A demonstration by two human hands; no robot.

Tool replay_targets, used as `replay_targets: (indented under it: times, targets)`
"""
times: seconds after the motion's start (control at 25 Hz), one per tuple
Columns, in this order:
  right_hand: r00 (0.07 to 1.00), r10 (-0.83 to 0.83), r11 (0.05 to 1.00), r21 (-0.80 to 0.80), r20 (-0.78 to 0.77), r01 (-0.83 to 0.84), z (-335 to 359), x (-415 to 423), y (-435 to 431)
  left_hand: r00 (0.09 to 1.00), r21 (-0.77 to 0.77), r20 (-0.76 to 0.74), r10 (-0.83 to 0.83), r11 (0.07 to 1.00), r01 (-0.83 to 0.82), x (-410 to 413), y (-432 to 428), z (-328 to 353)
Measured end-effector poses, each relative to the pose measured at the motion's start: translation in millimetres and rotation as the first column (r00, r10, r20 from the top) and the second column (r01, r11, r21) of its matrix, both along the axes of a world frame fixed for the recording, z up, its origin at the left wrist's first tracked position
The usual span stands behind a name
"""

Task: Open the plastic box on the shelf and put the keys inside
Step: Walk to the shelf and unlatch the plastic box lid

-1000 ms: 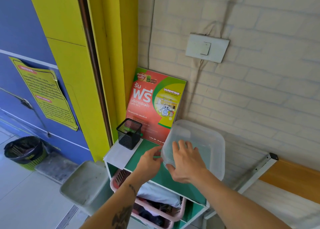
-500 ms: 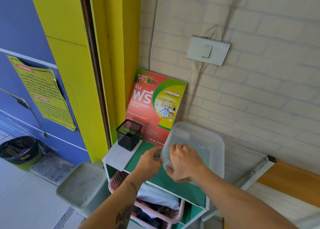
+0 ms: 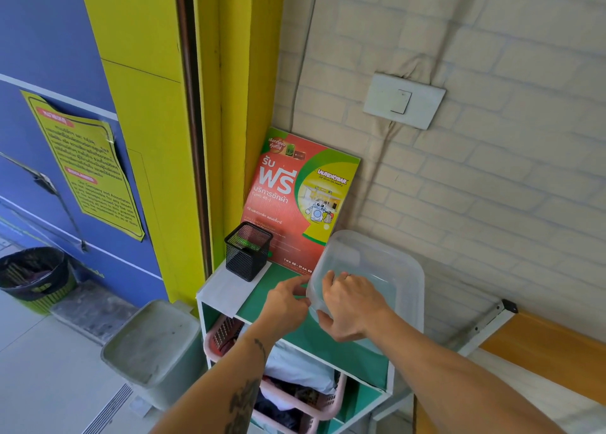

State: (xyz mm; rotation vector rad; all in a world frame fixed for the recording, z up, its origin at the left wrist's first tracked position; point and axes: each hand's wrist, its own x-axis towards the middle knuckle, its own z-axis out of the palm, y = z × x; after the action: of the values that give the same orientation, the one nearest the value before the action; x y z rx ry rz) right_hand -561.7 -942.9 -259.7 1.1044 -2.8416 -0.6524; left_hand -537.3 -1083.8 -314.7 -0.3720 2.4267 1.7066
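A translucent plastic box [image 3: 383, 269] with its lid on stands on the green top of a small white shelf unit [image 3: 285, 332], against the brick wall. My right hand [image 3: 351, 305] lies over the box's near left corner, fingers curled on the lid and thumb under its rim. My left hand [image 3: 287, 302] is at the box's left edge, fingertips pinching at the lid's rim. No keys are visible; I cannot tell whether either hand hides them.
A black mesh pen holder [image 3: 247, 251] stands on the shelf's left end. A red and green laundry poster [image 3: 295, 197] leans behind. A pink basket [image 3: 295, 397] of clothes fills the lower shelf. A grey bin [image 3: 154, 351] stands left of the shelf.
Both hands have stayed on the box's near left corner, the right fingers curling a little tighter over the lid. The view has shifted slightly.
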Motion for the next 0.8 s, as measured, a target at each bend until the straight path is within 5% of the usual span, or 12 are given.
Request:
replay_targets:
  times: [0.24,0.48,0.8]
  targets:
    - [0.999,0.039,0.999,0.031,-0.023,-0.038,0,1,-1,1.0,-0.007,-0.003,-0.004,1.0,0.004,0,1,4]
    - [0.988,-0.156,0.986,-0.058,0.003,0.156,1,11,-21,0.999,-0.003,0.029,0.014,1.0,-0.014,-5,-4,3]
    - [0.999,-0.032,0.999,-0.02,0.031,0.033,7,6,-20,0.999,0.025,0.019,0.042,0.999,-0.043,-8,0,1]
